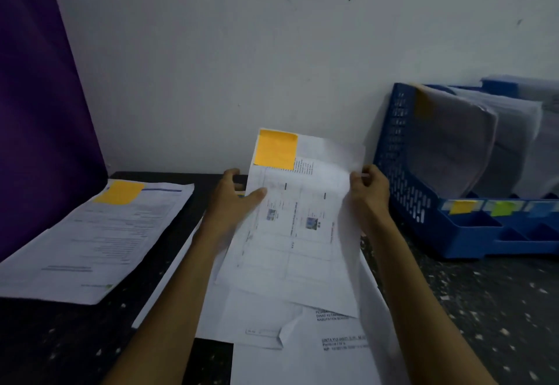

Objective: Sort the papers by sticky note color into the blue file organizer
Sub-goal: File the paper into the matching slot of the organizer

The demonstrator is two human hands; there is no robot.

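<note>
A printed sheet point(298, 233) with an orange sticky note point(276, 149) at its top left corner is lifted off the table, tilted toward me. My left hand point(234, 200) holds its left edge, thumb on the front. My right hand point(369, 186) pinches its upper right edge. The blue file organizer point(406, 172) stands at the right against the wall with papers in its slots. Orange point(461, 206), green point(502, 208) and blue point(543, 207) tags mark its front compartments.
A paper stack point(99, 239) topped by an orange sticky note point(119, 192) lies at the left beside a purple panel point(39, 112). More loose sheets point(302, 339) lie under my arms on the dark speckled table point(484, 309). A white wall is behind.
</note>
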